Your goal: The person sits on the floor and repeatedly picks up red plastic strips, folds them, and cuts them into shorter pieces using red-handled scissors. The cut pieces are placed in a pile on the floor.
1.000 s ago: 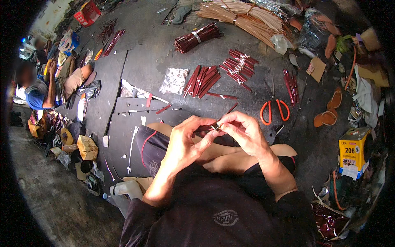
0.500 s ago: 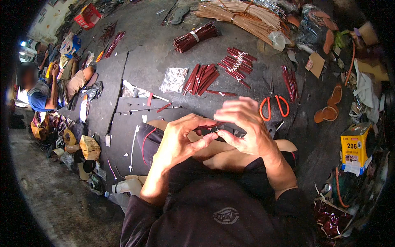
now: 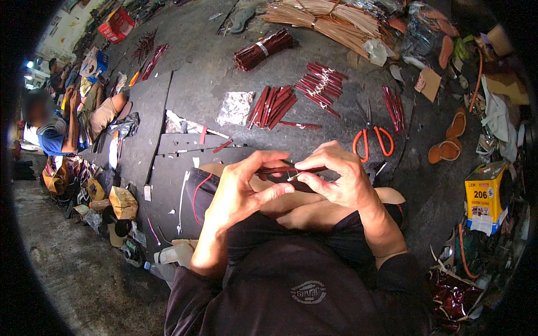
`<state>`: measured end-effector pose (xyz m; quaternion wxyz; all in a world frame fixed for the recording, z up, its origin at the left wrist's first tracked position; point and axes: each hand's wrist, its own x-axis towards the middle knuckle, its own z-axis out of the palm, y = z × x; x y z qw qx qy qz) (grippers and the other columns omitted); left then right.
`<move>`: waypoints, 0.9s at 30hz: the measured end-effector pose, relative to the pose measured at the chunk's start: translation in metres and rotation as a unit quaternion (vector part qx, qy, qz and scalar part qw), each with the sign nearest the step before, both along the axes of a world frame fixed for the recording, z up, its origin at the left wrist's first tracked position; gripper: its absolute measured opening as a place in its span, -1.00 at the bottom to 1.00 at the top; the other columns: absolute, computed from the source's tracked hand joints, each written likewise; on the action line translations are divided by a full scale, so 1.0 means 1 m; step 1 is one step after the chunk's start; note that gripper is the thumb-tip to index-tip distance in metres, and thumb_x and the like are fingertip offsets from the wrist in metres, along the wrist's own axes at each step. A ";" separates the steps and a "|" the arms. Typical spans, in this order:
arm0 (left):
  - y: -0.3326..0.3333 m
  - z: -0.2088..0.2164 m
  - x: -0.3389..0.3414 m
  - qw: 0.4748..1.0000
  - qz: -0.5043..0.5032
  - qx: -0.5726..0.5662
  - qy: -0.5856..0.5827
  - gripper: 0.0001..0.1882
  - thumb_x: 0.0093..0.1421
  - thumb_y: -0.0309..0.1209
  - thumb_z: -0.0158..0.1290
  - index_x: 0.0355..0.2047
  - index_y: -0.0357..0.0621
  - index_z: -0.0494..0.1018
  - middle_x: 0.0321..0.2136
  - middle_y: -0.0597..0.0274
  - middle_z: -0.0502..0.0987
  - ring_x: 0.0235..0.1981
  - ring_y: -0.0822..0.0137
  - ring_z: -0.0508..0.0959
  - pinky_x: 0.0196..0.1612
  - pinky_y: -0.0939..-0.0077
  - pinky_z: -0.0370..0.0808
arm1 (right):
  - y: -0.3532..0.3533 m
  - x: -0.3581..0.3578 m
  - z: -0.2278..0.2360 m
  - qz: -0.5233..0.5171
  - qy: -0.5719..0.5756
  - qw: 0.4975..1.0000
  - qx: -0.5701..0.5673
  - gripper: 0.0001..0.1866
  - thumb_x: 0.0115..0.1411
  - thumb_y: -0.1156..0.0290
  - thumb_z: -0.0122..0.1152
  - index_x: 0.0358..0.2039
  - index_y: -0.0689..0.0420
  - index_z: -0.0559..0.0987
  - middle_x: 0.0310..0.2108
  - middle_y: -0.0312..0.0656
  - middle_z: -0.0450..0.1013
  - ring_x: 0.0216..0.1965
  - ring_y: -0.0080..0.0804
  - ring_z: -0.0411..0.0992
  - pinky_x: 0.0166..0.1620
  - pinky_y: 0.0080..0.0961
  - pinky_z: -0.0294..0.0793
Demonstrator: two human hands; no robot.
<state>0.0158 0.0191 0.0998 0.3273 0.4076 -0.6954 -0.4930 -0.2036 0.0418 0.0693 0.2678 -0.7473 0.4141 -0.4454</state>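
Over my crossed legs, both hands meet at a narrow dark red strip (image 3: 275, 169), which lies crosswise between them. A small shiny piece, perhaps a buckle, shows at the strip's middle, too small to make out. My left hand (image 3: 242, 187) holds the strip's left part among its curled fingers, with index finger and thumb stretched apart. My right hand (image 3: 339, 173) pinches it near the shiny piece between thumb and fingertips. Beyond my hands lie a pile of dark red strips (image 3: 273, 107), a group of strips with silvery buckles (image 3: 322, 84) and a clear plastic bag (image 3: 235, 108).
Orange-handled scissors (image 3: 372, 140) lie right of my hands, beside more red strips (image 3: 394, 109). Farther off are a tied red bundle (image 3: 264, 49) and tan strips (image 3: 319, 19). Sandals (image 3: 446, 150) and a yellow can (image 3: 485, 196) stand right. Another person (image 3: 56, 131) sits left.
My right hand's raised, blurred fingers have come down and closed on the strip. My left index finger has lifted away from it, and more of the strip shows.
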 end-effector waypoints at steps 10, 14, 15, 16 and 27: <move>-0.001 -0.027 0.004 0.976 0.062 0.176 0.111 -0.85 0.19 -0.55 0.19 -0.21 -0.26 0.55 -0.33 0.31 0.62 -0.30 0.57 0.56 -0.17 0.65 0.50 | 0.010 0.007 0.001 -0.081 0.179 0.970 -0.140 -0.53 -0.04 0.36 0.46 -0.06 -0.17 0.61 -0.17 -0.34 0.41 -0.12 -0.30 0.39 0.00 -0.06 0.29; 0.002 -0.025 -0.005 0.969 0.050 0.185 0.155 -0.85 0.26 -0.55 0.11 -0.17 -0.31 0.52 -0.32 0.24 0.62 -0.28 0.51 0.59 -0.13 0.60 0.54 | 0.012 0.010 -0.014 -0.063 0.154 0.973 -0.157 -0.51 -0.06 0.42 0.46 -0.04 -0.02 0.59 -0.24 -0.31 0.40 -0.27 -0.31 0.39 -0.19 -0.25 0.35; 0.002 -0.027 -0.005 0.959 0.043 0.214 0.180 -0.83 0.30 -0.54 0.07 -0.12 -0.34 0.50 -0.29 0.18 0.62 -0.25 0.47 0.61 -0.09 0.57 0.56 | 0.010 0.009 -0.013 -0.057 0.137 0.976 -0.162 -0.55 -0.04 0.47 0.45 -0.08 0.05 0.59 -0.25 -0.27 0.41 -0.30 -0.29 0.41 -0.24 -0.33 0.40; 0.001 -0.028 -0.005 0.956 0.045 0.219 0.191 -0.82 0.30 -0.54 0.07 -0.11 -0.34 0.50 -0.28 0.17 0.62 -0.24 0.46 0.61 -0.09 0.57 0.56 | 0.008 0.009 -0.014 -0.061 0.117 0.980 -0.150 -0.58 -0.04 0.48 0.44 -0.10 0.05 0.59 -0.26 -0.26 0.41 -0.30 -0.29 0.41 -0.24 -0.34 0.41; 0.003 -0.032 -0.008 0.954 0.063 0.227 0.185 -0.75 0.33 -0.51 0.05 -0.02 -0.34 0.48 -0.23 0.14 0.61 -0.21 0.43 0.61 -0.08 0.57 0.57 | 0.002 0.009 -0.009 -0.034 0.058 0.995 -0.078 -0.72 0.01 0.60 0.37 -0.23 0.11 0.58 -0.28 -0.20 0.45 -0.31 -0.26 0.48 -0.29 -0.36 0.53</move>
